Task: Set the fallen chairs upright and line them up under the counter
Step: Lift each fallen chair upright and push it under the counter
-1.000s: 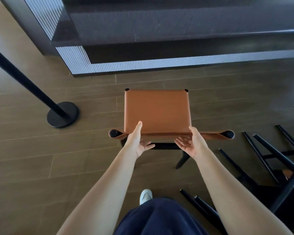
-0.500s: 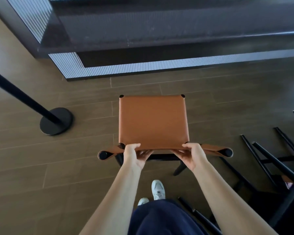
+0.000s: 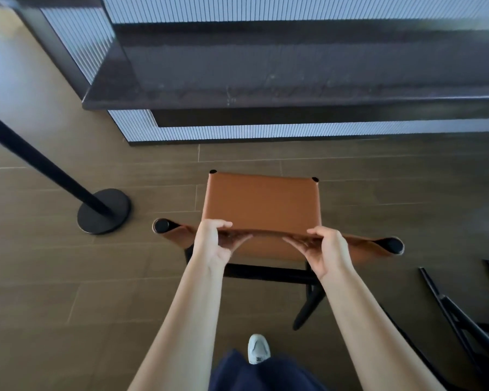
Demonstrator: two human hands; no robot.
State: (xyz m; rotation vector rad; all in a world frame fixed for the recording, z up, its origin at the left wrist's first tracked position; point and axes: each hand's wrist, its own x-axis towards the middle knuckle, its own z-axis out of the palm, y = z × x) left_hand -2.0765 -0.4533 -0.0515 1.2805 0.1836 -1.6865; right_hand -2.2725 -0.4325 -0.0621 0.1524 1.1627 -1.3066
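Status: one tan leather chair (image 3: 261, 204) stands upright on the wood-look floor (image 3: 54, 277), in front of the dark stone counter (image 3: 266, 88) but not yet under it. A bare strip of floor separates its seat from the ribbed counter base. Whether all four feet are on the floor cannot be confirmed, as the front legs are hidden.

Grip: the left hand (image 3: 212, 244) and right hand (image 3: 326, 251) each curl over the top edge of the sling backrest (image 3: 364, 245), holding it either side of centre.

Orientation: the front of the seat points at the counter and the backrest faces the person. The backrest's long axis runs left to right, roughly parallel to the counter edge with a slight skew.

Outstanding: at least one fallen chair (image 3: 458, 314) lies at the right edge, black legs sticking out. Judged progress is early: this chair needs pushing forward and squaring, and the fallen chair needs righting and aligning.

Note: a black stanchion (image 3: 103, 211) stands near the chair's left side.
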